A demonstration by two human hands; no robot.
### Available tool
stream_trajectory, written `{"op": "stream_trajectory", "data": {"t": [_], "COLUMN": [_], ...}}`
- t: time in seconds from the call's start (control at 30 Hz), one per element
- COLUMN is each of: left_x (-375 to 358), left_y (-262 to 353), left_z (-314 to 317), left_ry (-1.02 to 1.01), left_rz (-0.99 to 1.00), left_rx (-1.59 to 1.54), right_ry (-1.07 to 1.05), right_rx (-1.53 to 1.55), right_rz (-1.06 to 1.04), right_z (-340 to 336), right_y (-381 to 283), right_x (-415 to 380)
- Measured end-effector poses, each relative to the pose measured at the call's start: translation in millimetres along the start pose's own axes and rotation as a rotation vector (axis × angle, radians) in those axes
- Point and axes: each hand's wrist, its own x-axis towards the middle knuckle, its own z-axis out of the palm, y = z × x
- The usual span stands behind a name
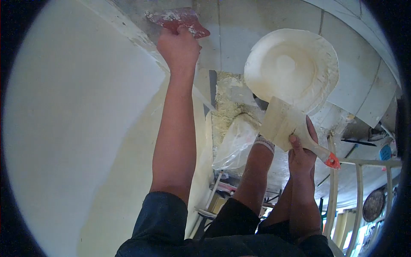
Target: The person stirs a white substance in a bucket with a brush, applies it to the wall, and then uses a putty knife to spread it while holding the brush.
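Red scraper, pinched in the left hand, lies crosswise near the white wall; the right hand grips a broad flat tool slanting, head toward a white basin, orange-tipped handle toward the railing.

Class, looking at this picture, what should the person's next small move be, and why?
Perhaps draw the red scraper along the wall edge: the left hand holds it close beside that edge, which looks rough and patchy.
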Motion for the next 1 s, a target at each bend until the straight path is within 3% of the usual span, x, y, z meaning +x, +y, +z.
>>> {"op": "stream_trajectory", "data": {"t": [0.2, 0.3, 0.4, 0.47, 0.5, 0.57, 0.7, 0.77, 0.8, 0.87, 1.0], "left_x": [11.6, 3.2, 9.3, 1.8, 4.1, 14.6, 18.4, -1.3, -1.4, 2.1, 9.0], "left_y": [-14.1, 1.2, 3.1, 18.6, 13.7, -5.9, -0.4, 29.2, 21.8, -2.3, -2.8], "left_z": [4.8, 0.1, 0.5, -1.5, -1.5, 0.6, 0.1, -6.5, -6.1, -1.4, 3.7], "left_ry": [0.029, -0.015, 0.024, -0.036, -0.034, 0.064, 0.054, -0.065, -0.063, 0.099, 0.054], "left_rz": [0.105, -0.048, 0.082, -0.125, -0.123, 0.039, 0.179, -0.138, -0.135, 0.181, 0.122], "left_rx": [0.071, 0.052, 0.108, -0.041, -0.041, 0.168, 0.125, 0.048, 0.048, 0.248, 0.185], "right_ry": [-0.021, -0.111, -0.231, -0.288, -0.341, -0.398, -0.447, -0.449, -0.449, -0.446, -0.422], "right_rx": [-0.115, -0.300, -0.326, -0.301, -0.334, -0.347, -0.371, -0.403, -0.401, -0.442, -0.436], "right_rz": [-0.069, -0.064, -0.024, 0.025, 0.055, 0.092, 0.105, 0.035, 0.032, 0.068, 0.029], "right_z": [-1.8, 9.5, 15.7, 21.8, 26.8, 36.8, 43.1, 44.4, 45.2, 46.3, 43.8], "right_y": [3.5, -2.0, 13.7, 17.3, 14.8, 15.6, 26.0, 31.5, 31.9, 32.4, 39.1], "right_x": [-1.9, -10.7, -18.2, -21.4, -22.4, -25.7, -25.3, -25.1, -24.8, -23.1, -23.2]}}
